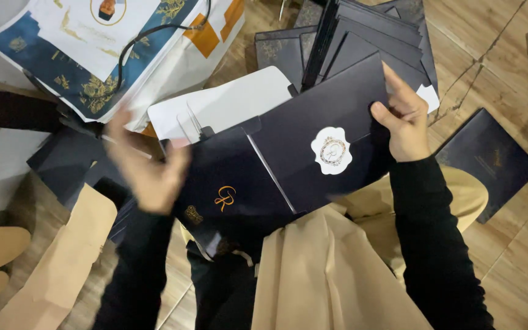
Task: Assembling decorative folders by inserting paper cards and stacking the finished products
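While the right hand [406,122] grips the dark card box [276,171] at its upper edge over the lap, the blurred left hand [145,165] holds its left side; the white flap [227,104] remains unfolded.

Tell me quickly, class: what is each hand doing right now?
Left hand: blurred, at the left edge of the dark folder; grip cannot be told.
Right hand: closed on the folder's right edge.

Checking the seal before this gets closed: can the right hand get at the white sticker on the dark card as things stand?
Probably yes. The right hand grips the dark card at its upper right edge, beside the white sticker, which lies uncovered; the blurred left hand is at the opposite side.
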